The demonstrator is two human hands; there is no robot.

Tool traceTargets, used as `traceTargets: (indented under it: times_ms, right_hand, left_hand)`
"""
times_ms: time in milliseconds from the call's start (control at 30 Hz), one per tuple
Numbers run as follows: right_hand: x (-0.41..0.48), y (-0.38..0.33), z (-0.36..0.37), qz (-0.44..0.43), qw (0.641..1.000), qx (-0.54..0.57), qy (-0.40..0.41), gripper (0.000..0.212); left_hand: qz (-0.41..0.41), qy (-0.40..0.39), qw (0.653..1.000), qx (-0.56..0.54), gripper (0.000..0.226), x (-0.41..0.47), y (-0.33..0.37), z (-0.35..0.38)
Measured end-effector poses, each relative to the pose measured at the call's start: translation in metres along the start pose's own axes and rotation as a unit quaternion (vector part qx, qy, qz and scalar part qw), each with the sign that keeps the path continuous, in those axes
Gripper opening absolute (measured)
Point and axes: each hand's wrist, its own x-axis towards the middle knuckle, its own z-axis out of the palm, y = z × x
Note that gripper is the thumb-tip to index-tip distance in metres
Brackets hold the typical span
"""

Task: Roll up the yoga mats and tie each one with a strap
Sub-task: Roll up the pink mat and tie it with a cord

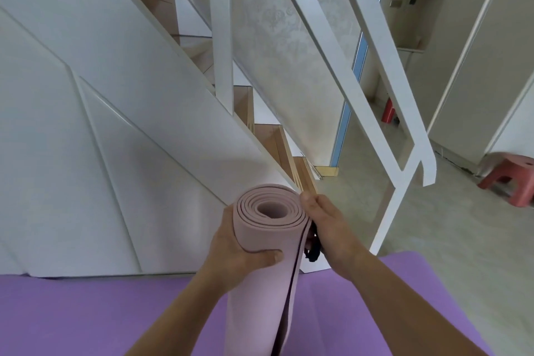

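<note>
A pale pink yoga mat (pixel 265 283) is rolled into a tube and stands upright in front of me, its spiral end facing up. My left hand (pixel 237 243) grips the roll from the left, thumb across its front. My right hand (pixel 326 225) holds the right side of the roll near the top, and a black strap (pixel 313 251) hangs under its fingers against the mat's loose edge. A purple yoga mat (pixel 86 315) lies flat on the floor beneath.
A white staircase panel (pixel 115 124) and white railing (pixel 404 139) rise right behind the roll. Wooden steps (pixel 277 139) climb to the left. A red plastic stool (pixel 511 179) stands on the tiled floor at the right, another red stool (pixel 388 111) farther back.
</note>
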Motion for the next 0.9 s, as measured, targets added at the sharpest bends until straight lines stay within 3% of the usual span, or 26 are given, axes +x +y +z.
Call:
traceTargets:
  times_ms: [67, 133, 167, 267, 333, 400, 467, 533, 600, 667, 767, 900]
  right_hand:
    - [0.001, -0.001, 0.003, 0.008, 0.999, -0.031, 0.020, 0.030]
    - [0.003, -0.002, 0.006, 0.010, 0.997, -0.051, 0.053, 0.028]
    - [0.004, -0.002, 0.008, 0.011, 0.996, -0.053, 0.071, 0.028]
    - [0.008, -0.002, 0.019, 0.005, 0.991, -0.078, 0.107, 0.030]
    - [0.008, -0.001, 0.026, 0.000, 0.988, -0.094, 0.125, 0.031]
    - [0.006, 0.000, 0.030, -0.007, 0.986, -0.091, 0.142, 0.032]
    - [0.002, -0.003, 0.033, -0.001, 0.985, -0.096, 0.144, 0.033]
    - [-0.002, -0.007, 0.031, 0.015, 0.986, -0.106, 0.131, 0.034]
    - [-0.005, -0.015, 0.024, 0.041, 0.992, -0.044, 0.107, 0.034]
    - [-0.015, -0.026, 0.009, 0.048, 0.997, 0.010, 0.056, 0.013]
    - [-0.028, -0.044, -0.008, -0.007, 0.998, -0.059, -0.005, 0.035]
    - [-0.030, -0.061, -0.001, -0.137, 0.964, -0.226, 0.033, 0.017]
  left_hand:
    - [0.040, -0.035, 0.997, 0.061, 0.107, 0.004, 0.007, -0.005]
    - [0.049, 0.034, 0.973, 0.224, 0.125, 0.004, 0.023, -0.005]
    - [0.082, 0.077, 0.942, 0.315, 0.122, 0.003, 0.032, -0.003]
    - [0.213, 0.059, 0.861, 0.458, 0.073, 0.000, 0.050, 0.010]
    - [0.226, 0.027, 0.842, 0.489, 0.054, 0.000, 0.056, 0.011]
    - [0.206, -0.028, 0.842, 0.498, 0.054, -0.002, 0.068, 0.008]
    - [0.149, -0.077, 0.844, 0.509, 0.073, -0.001, 0.075, 0.006]
    - [0.144, -0.068, 0.838, 0.523, 0.082, 0.002, 0.072, 0.005]
    - [0.165, -0.029, 0.857, 0.487, 0.060, 0.010, 0.061, -0.002]
    - [0.190, -0.016, 0.876, 0.443, 0.038, 0.015, 0.050, -0.011]
    - [0.212, -0.056, 0.897, 0.383, 0.037, 0.021, 0.048, -0.027]
    - [0.215, -0.149, 0.902, 0.344, 0.035, 0.029, 0.054, -0.040]
